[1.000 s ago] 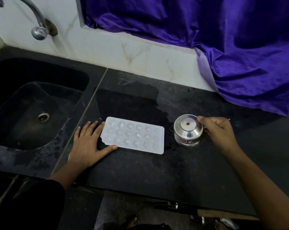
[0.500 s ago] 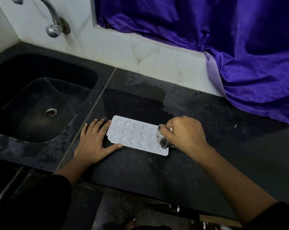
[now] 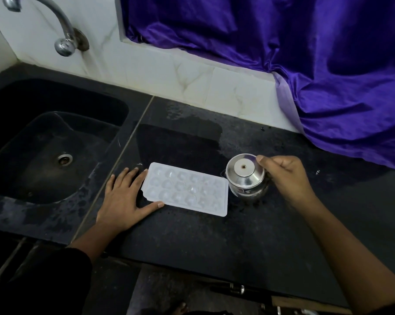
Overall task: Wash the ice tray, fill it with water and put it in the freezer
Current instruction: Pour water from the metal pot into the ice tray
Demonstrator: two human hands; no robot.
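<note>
Seemingly the filling step is in hand: the ice tray lies flat on the desk beside the sink, the open left hand steadying its left end, the right hand gripping a small steel vessel just beside it — freezing is not yet done.

Bare left hand and right hand, forearms uncovered; a loose black sleeve covers the left arm above mid-forearm.
</note>
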